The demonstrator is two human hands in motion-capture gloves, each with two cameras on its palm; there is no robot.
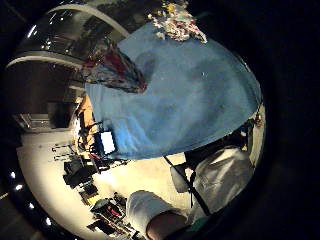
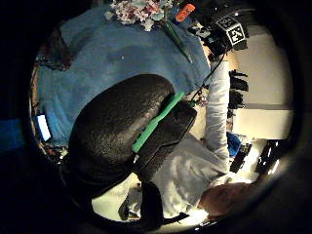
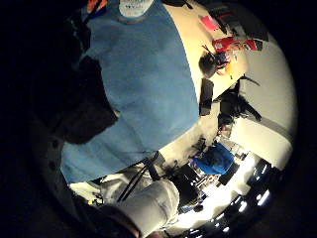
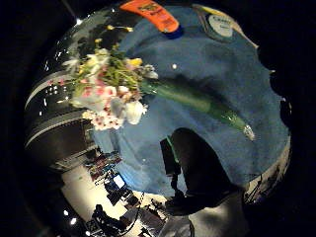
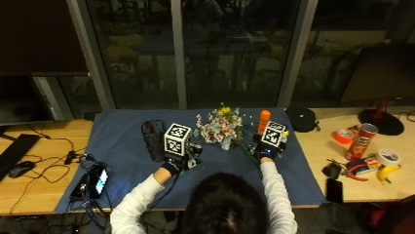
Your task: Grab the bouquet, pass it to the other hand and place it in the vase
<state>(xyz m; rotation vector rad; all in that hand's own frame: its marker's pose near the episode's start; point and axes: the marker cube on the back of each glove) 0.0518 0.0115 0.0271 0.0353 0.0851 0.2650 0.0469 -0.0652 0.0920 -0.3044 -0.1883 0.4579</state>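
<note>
Bouquet (image 5: 221, 127) lies on the blue cloth (image 5: 123, 141) beside the vase (image 5: 154, 139): light, its blooms fragile; best grasped at the stiff green stems (image 4: 197, 101). Neither hand's fingers are discernible; right hand (image 5: 266, 146) hovers near the stems.

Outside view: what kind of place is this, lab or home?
Likely an office or lab workspace at night, not a home. A long wooden desk runs along dark floor-to-ceiling windows, with a keyboard and mouse at one end and tape rolls at the other.
</note>
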